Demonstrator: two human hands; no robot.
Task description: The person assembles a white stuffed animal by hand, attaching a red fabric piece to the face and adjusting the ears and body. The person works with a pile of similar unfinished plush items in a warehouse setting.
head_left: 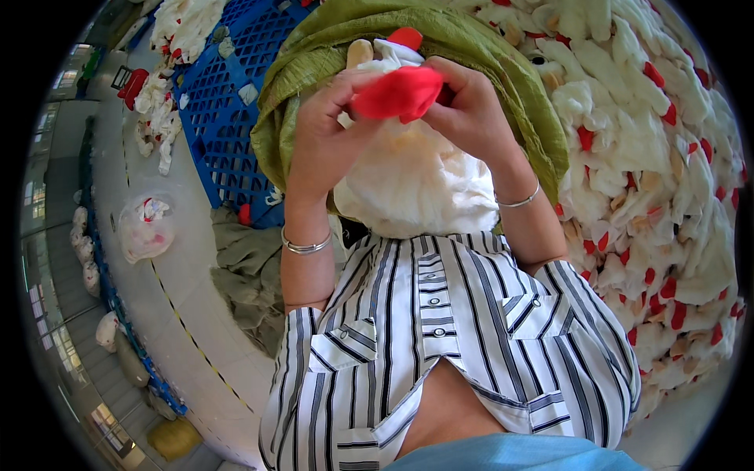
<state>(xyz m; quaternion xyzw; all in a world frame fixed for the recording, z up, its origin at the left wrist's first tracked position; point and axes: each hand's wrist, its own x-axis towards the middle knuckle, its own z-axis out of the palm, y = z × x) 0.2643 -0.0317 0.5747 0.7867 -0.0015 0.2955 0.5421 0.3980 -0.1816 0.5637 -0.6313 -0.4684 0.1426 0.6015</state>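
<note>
My left hand (pixel 326 129) and my right hand (pixel 471 110) both grip a white plush toy (pixel 416 177) by its red fabric part (pixel 399 93), held up close in front of my chest. The toy's cream body hangs down between my forearms. Behind it gapes a green woven sack (pixel 479 47) with more white and red plush showing in its mouth. Each wrist wears a silver bangle. My striped shirt fills the lower middle.
A large heap of white and red plush toys (pixel 660 180) rises on the right. A blue plastic pallet (pixel 224 102) lies at the upper left, with loose toys beyond it. A clear bag (pixel 145 228) with scraps sits on the pale floor at left.
</note>
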